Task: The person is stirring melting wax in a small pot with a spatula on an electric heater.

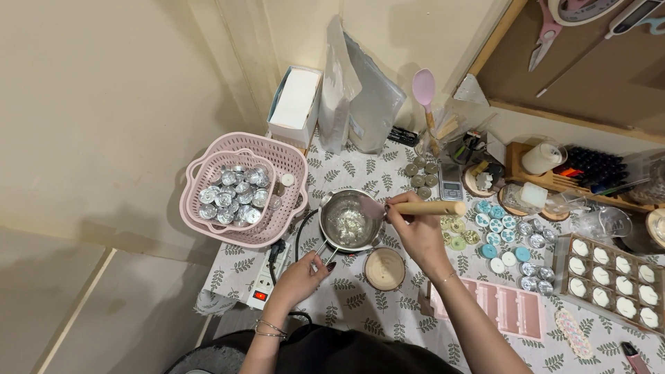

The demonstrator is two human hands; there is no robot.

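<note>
your right hand (415,232) curled tight round the wooden spatula handle (429,208), blade in the small pot (348,220), left hand (301,277) fingers pinched closed on the pot's handle (331,255), near the table's front-left edge

Behind the pink basket (244,185), against the wall, stands a white box (296,104) with teal sides. Just right of the box lean two pouches, one clear (337,93) and one silver-grey (374,104). Farther right of the basket lies a small grey scale (451,183) with its screen.
</note>
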